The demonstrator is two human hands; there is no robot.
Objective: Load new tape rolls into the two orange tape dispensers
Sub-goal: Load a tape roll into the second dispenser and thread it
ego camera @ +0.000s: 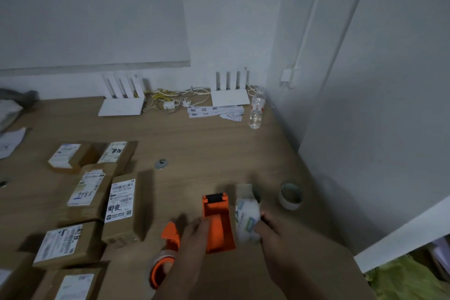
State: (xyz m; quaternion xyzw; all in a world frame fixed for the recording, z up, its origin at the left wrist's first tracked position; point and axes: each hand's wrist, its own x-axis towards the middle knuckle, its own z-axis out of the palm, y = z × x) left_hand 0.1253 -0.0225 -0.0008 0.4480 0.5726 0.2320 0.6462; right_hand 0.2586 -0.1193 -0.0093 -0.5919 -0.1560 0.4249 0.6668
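1. Our left hand (194,234) reaches in from the bottom edge, and its fingers touch the left wall of an orange tape dispenser (216,224). Blur hides whether they curl round it.
2. That dispenser stands on the wooden worktop (219,143) with its black roller end pointing away from us.
3. Our right hand (267,229) has its fingers curled round a wrapped tape roll (246,219) in white printed wrapping. It holds the roll just beside the dispenser's right wall.
4. Left of our left forearm lies the second orange dispenser (170,236). A ring of clear tape sits on the orange hub (158,270) at its near end.
5. Labelled cardboard parcels (119,204) are grouped on the left of the worktop.
6. A small pale cup (289,196) stands to the right, near the worktop's edge.
7. Far back, a water bottle (257,109) and two white routers (120,106) sit near the wall.
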